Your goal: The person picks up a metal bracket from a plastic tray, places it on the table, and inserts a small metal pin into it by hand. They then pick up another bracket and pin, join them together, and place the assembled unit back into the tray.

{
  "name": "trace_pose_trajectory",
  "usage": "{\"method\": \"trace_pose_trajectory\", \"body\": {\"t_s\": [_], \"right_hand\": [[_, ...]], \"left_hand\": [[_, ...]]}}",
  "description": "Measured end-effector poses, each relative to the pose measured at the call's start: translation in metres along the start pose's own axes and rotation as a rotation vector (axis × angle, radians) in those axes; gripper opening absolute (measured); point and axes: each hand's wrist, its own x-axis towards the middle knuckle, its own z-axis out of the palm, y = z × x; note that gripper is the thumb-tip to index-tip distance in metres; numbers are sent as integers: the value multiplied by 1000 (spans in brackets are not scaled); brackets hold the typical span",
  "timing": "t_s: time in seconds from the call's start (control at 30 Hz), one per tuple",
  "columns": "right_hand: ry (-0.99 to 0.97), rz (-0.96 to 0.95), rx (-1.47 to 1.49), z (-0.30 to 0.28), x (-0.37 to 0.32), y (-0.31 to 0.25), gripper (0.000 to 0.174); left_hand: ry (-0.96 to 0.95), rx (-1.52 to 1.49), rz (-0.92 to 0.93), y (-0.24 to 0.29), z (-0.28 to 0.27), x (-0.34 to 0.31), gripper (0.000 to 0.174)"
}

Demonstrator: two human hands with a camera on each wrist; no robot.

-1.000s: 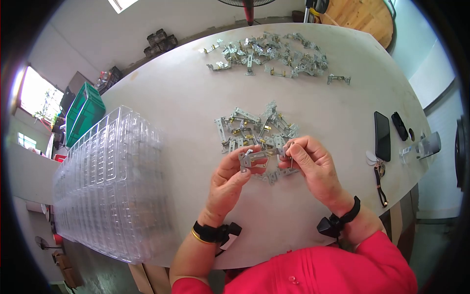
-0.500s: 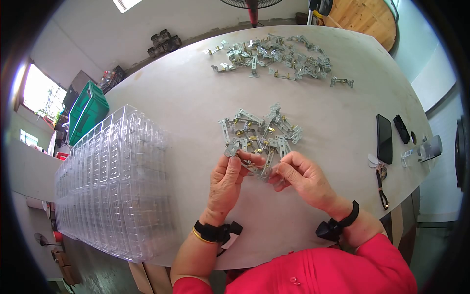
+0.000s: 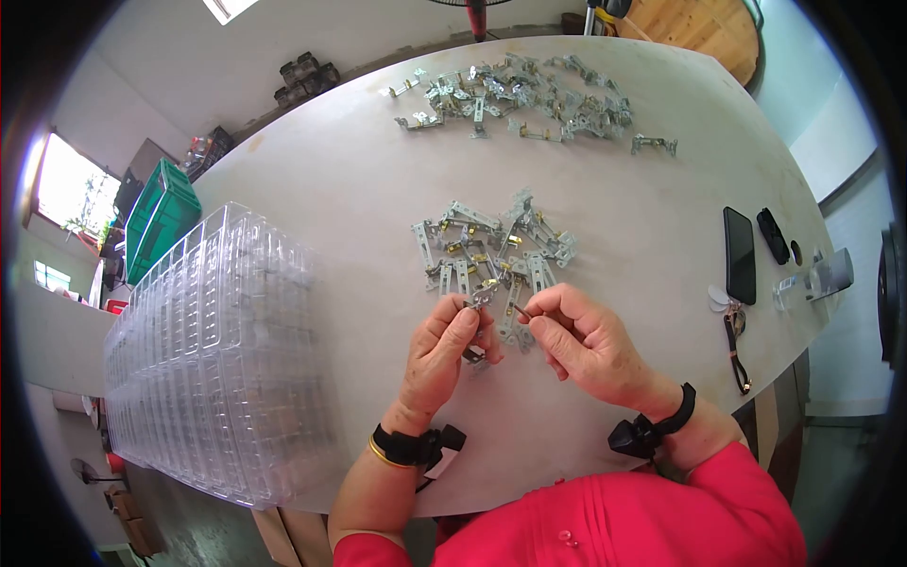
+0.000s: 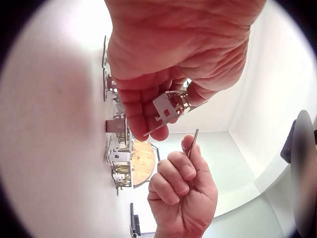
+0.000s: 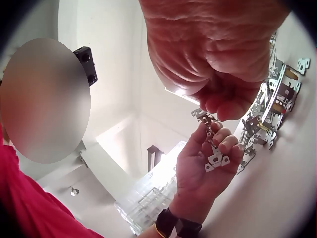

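Note:
In the head view my left hand (image 3: 444, 345) holds a metal bracket (image 4: 168, 105) between thumb and fingers, over the near edge of a pile of similar brackets (image 3: 463, 246). The left wrist view shows the bracket's bent plate with a small square hole. From the right wrist view its flat, holed end plate (image 5: 216, 159) lies across the fingers. My right hand (image 3: 586, 345) pinches a thin metal pin (image 4: 193, 143) between thumb and forefinger. The pin's tip points toward the bracket, with a small gap between them.
A second heap of brackets (image 3: 529, 99) lies toward the table's far edge. Stacked clear plastic trays (image 3: 213, 350) stand at the left, with a green crate (image 3: 161, 222) behind. At the right are a phone (image 3: 740, 255), keys (image 3: 735, 331) and a clear cup (image 3: 829, 274).
The left hand has turned the bracket, which earlier lay crosswise between both hands. My right hand has come away from the bracket's end and now shows the pin at its fingertips.

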Motion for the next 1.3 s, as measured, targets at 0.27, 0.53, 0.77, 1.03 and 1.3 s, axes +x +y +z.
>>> {"method": "trace_pose_trajectory", "body": {"t_s": [0.27,0.53,0.77,1.03,1.3], "right_hand": [[-46,-16,32,1,-3,-4,5],[-31,0,16,0,-2,0,6],[-20,5,-42,-1,-1,2,7],[-48,30,-10,-3,1,2,17],[-49,70,-5,-2,2,3,12]], "left_hand": [[15,246,8,6,9,-2,26],[28,316,9,8,13,-3,28],[14,486,84,5,13,-4,22],[-5,590,145,2,10,-4,20],[-15,639,155,2,12,-4,16]]}}
